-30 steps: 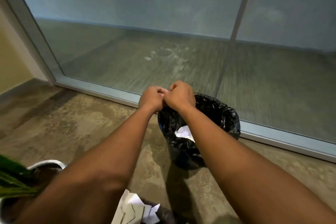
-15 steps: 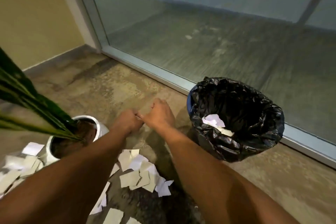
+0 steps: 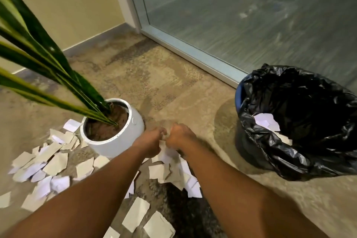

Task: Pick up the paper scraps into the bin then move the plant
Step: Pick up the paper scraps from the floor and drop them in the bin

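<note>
Several white and beige paper scraps (image 3: 164, 172) lie on the carpet around a white pot (image 3: 123, 141) that holds a plant (image 3: 44, 50) with long green leaves. My left hand (image 3: 152, 141) and my right hand (image 3: 180, 136) are side by side, just right of the pot, at the far end of the scrap pile. Both have their fingers curled down onto the pile, with a white scrap showing between them. The bin (image 3: 249, 141), lined with a black bag, stands to the right with a few scraps (image 3: 267, 123) inside.
A glass wall with a metal frame (image 3: 193, 56) runs along the far side behind the bin. A beige wall (image 3: 67, 6) closes the corner at the left. More scraps (image 3: 40, 164) spread left of the pot and towards me.
My hands were together over the bin a second ago. They have come down and to the left onto the scrap pile beside the pot, and my view has turned left and down.
</note>
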`<state>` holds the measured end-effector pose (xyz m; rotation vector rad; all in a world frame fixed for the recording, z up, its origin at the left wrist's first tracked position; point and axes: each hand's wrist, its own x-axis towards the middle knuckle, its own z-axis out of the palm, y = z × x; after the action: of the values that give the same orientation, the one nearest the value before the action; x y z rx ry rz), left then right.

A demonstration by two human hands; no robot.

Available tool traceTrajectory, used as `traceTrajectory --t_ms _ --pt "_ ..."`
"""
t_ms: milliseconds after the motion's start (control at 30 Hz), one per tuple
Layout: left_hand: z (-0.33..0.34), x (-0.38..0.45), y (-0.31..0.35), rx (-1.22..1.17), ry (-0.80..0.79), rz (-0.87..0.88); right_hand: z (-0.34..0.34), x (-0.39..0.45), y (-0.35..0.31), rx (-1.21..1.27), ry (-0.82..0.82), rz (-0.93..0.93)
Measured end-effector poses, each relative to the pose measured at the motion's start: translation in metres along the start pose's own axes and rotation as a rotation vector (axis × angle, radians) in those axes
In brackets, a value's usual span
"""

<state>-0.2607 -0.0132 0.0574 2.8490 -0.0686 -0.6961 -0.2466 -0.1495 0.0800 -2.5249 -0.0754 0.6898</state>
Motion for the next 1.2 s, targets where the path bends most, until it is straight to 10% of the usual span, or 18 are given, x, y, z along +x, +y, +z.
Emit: traceTrajectory --t_ms 267,800,1200 --pt "0.032 0.013 -0.018 0.18 -0.159 0.088 0.029 0.015 0.021 -0.244 -0.373 -0.081" --pt "0.045 0.002 -0.008 -0.004 -0.044 -0.147 0.036 -0.002 0.043 0.007 -0.029 -0.118" --pt "-0.069 -0.021 0.06 -0.161 0.237 -0.144 -0.073 -0.051 0.006 -0.111 0.468 -0.11"
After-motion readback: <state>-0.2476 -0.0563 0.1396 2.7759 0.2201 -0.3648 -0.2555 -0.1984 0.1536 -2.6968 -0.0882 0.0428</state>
